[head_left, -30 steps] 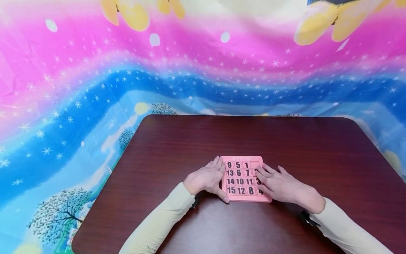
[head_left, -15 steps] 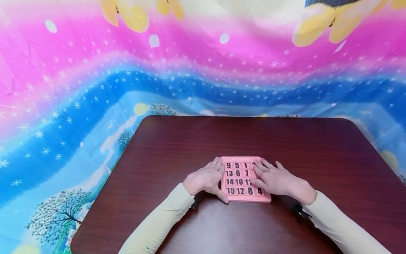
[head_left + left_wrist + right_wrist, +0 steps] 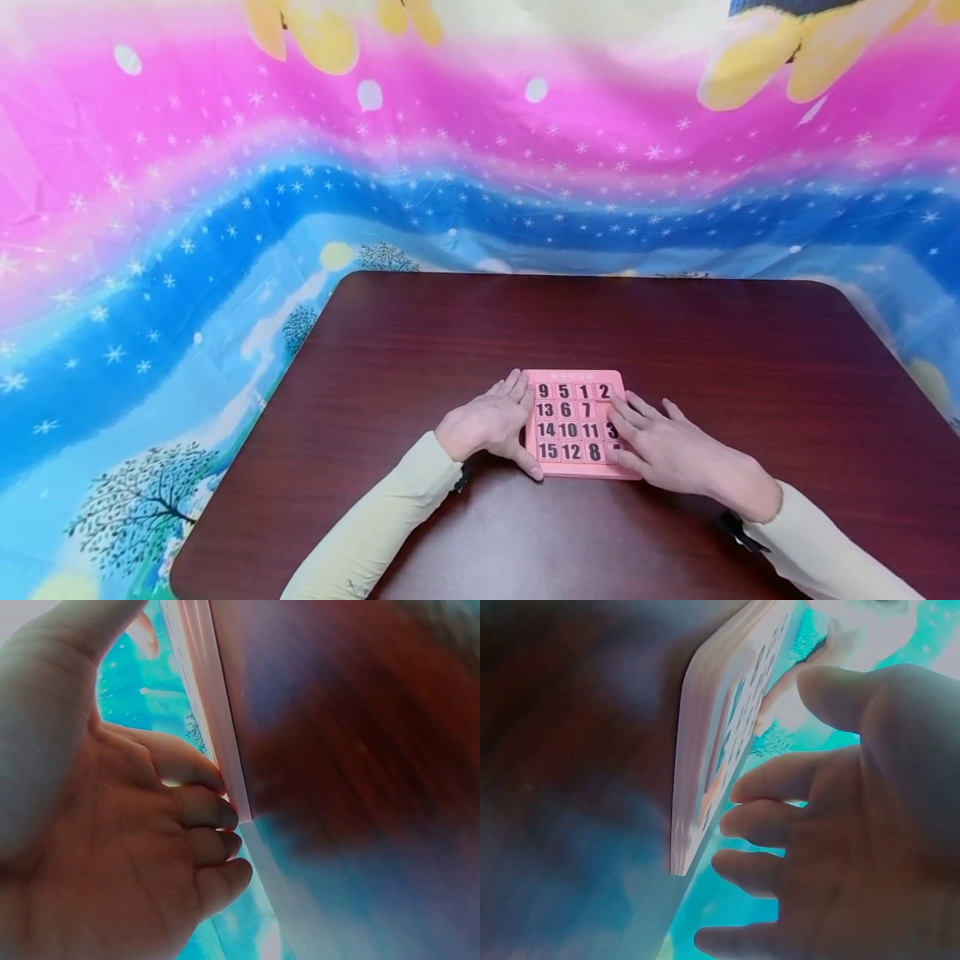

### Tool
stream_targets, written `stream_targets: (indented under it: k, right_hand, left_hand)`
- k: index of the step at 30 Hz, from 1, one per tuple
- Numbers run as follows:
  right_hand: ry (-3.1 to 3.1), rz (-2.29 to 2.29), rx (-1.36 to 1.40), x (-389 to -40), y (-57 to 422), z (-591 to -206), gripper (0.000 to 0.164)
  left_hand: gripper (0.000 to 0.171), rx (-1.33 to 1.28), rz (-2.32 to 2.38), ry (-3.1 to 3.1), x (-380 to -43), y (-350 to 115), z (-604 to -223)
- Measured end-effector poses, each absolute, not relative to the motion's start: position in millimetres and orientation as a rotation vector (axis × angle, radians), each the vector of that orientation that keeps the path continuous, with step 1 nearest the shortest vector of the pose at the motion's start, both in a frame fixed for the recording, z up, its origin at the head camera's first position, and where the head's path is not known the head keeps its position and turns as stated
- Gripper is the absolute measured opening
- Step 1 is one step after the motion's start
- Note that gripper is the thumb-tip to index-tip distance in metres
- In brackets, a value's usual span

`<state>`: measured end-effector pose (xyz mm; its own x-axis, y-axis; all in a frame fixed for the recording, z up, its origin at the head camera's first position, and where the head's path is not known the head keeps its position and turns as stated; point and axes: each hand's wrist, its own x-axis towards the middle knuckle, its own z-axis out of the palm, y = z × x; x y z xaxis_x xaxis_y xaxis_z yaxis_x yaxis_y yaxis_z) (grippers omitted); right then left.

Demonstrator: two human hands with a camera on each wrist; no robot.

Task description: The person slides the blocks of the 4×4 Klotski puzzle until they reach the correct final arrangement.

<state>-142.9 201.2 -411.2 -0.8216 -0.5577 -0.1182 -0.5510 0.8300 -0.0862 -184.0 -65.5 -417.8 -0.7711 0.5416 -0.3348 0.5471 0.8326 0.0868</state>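
A pink sliding number puzzle (image 3: 567,421) lies flat on the table. Its top row reads 9, 5, 1, 2, with the 2 tile (image 3: 604,391) in the far right corner. Right of the 7 tile (image 3: 587,410) the second row shows a bare slot, partly covered by fingertips. My left hand (image 3: 487,425) lies along the puzzle's left edge, fingers at the side and thumb by the near corner. My right hand (image 3: 671,442) reaches over the right edge with outstretched fingers, covering part of the 3 tile (image 3: 612,431) and the tile below it.
The dark brown wooden table (image 3: 450,325) has rounded corners and extends around the puzzle. Behind and beside it hangs a pink and blue patterned cloth (image 3: 420,125). Pale sleeves (image 3: 382,517) cover both forearms.
The 2 tile has slid up from the second row into the top right corner under my right fingers. Then my right hand has drawn back toward me and rightward. My left hand stays put.
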Motion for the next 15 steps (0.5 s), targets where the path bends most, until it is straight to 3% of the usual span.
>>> stream_targets:
  k: [15]
  right_hand:
    - [2.843, -0.092, -0.934, -118, 197, -410, 0.068]
  left_hand:
    - [0.135, 0.811, -0.022, 2.662, -186, -65, -421]
